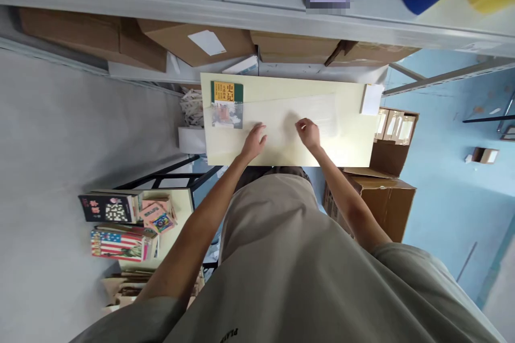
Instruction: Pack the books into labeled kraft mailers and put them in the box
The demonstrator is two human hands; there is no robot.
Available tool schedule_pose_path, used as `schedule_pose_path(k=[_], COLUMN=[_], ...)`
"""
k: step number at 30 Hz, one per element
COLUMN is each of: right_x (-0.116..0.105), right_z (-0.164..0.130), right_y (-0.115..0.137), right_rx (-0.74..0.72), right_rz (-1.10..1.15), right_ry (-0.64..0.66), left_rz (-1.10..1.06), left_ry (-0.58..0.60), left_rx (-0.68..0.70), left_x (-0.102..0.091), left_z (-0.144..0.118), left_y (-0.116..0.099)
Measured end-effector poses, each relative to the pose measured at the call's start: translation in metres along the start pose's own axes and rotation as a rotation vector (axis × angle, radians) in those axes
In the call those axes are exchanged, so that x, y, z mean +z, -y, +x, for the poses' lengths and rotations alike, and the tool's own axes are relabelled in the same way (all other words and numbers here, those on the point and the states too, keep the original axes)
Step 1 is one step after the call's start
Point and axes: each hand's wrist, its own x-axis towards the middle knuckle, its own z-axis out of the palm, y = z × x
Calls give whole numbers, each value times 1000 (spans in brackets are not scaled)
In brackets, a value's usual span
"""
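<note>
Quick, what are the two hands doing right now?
Left hand: open, flat on the clear plastic sheet.
Right hand: fingers curled on the same sheet; grip cannot be told.

Colours around the pale yellow table

The table (346, 144) is pale yellow. The book (227, 104) on it is green with an orange patch. The person's shirt (289, 273) is greyish tan. The boxes (193, 40) are brown. One book on the low stack (116, 244) has red and white stripes. The floor (454, 198) is light blue.

Both hands (281, 136) on clear film (289, 112)
</note>
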Motion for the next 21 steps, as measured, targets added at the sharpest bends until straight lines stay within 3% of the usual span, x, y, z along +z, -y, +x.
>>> schedule_pose_path(k=[5,9,11,14,17,21], right_x=[87,136,147,155,160,167], right_z=[8,26,31,31,26,22], right_y=[92,138,147,148,144,137], right_rx=[-130,15,118,219,242,218], right_rz=[-19,-116,-136,-141,-135,-81], right_ry=[245,321,336,324,281,271], left_rz=[-210,-87,-17,-37,-161,-147], left_ry=[-310,-486,-475,-445,-465,-350], left_rx=[-75,-184,-267,-323,-315,-346], left_x=[-63,-124,-143,-152,-152,-163], left_z=[14,41,59,85,105,127], left_y=[25,57,71,84,90,96])
